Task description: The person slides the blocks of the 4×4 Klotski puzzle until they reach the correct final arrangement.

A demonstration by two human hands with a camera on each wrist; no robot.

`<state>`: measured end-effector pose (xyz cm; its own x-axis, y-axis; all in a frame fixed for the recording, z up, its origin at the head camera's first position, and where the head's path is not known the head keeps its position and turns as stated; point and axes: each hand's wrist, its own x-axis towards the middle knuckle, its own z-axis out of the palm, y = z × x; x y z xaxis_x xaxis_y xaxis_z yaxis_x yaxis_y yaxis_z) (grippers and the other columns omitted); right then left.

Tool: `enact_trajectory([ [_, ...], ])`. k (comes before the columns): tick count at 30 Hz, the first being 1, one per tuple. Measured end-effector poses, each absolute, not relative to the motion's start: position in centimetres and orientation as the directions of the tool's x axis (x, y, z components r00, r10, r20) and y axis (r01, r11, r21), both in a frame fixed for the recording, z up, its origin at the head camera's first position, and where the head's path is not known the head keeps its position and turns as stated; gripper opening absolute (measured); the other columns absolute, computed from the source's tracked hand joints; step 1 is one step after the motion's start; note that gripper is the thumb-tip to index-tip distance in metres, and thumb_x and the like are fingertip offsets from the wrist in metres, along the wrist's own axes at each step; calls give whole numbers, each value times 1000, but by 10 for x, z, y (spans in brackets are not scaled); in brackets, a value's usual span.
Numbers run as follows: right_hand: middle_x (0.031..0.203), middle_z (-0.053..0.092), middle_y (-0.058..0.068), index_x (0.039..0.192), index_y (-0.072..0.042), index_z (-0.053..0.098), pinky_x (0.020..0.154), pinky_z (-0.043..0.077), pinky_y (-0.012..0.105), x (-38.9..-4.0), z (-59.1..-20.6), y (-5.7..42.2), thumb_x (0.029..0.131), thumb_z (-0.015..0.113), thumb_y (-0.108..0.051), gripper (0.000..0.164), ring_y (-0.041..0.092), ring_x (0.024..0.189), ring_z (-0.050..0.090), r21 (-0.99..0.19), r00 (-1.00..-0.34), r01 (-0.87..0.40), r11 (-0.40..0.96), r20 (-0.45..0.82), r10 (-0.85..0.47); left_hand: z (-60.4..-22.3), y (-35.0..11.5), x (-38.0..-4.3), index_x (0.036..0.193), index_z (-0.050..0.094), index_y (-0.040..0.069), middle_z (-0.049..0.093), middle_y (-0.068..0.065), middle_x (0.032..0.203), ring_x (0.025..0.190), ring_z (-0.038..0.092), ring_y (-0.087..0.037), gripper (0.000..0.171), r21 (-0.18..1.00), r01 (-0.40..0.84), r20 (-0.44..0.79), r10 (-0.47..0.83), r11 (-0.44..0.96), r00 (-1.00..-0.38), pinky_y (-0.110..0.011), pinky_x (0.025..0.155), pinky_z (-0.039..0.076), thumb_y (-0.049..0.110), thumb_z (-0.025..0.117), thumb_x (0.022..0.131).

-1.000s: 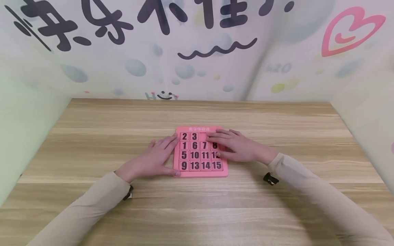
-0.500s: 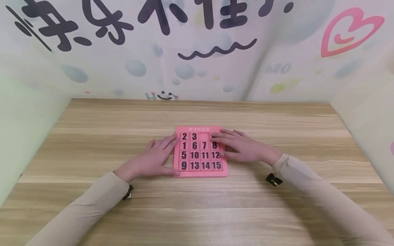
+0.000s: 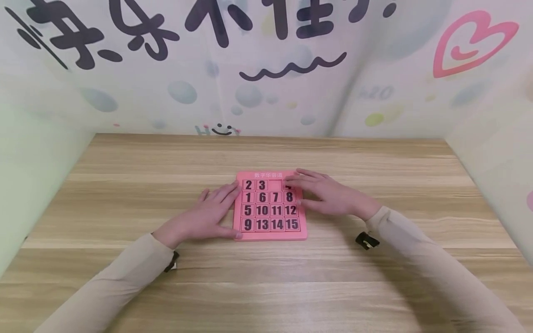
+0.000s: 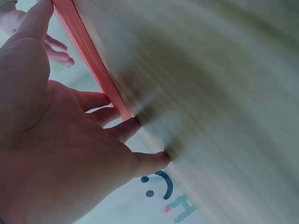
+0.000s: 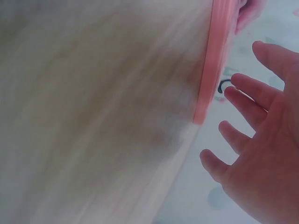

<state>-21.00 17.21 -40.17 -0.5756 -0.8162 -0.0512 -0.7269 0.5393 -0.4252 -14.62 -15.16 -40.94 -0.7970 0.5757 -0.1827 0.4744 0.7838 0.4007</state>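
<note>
A pink sliding number puzzle (image 3: 270,236) lies flat on the wooden table in the head view. Its top row reads 2, 3, a gap, then the 4 tile (image 3: 289,186); 1, 6, 7, 8 stand below, then 5, 10, 11, 12, with 9, 13, 14, 15 at the bottom. Along the frame's left side rests my left hand (image 3: 204,215), its thumb at the lower left corner and its fingers spread against the edge. My right hand (image 3: 331,194) hovers over the right side, fingers loosely extended, partly covering the 4. The right wrist view has those fingers raised above the frame.
The wooden table (image 3: 266,286) runs back to a white printed wall (image 3: 266,111) with dark lettering and a pink heart. Pale side walls (image 3: 37,171) close it in on the left and right. Each sleeved wrist carries a small black device (image 3: 367,241).
My right hand has drawn back to the right and lifted, showing more of the 4, 8 and 12 tiles. The left hand stays at the puzzle's left side.
</note>
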Motion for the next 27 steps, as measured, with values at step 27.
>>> enact_trajectory([
  [27,155,32,5,150,-16,37,114,10,58,-216,-393,112,101,46,-39,55,31,144,16,-262,-476,-825,500,-153,-866,-408,-154,-146,152,15,-3,7,-19,159,143,12,-40,109,397,498,-174,596,771,-784,-68,108,6,62,66,80],
])
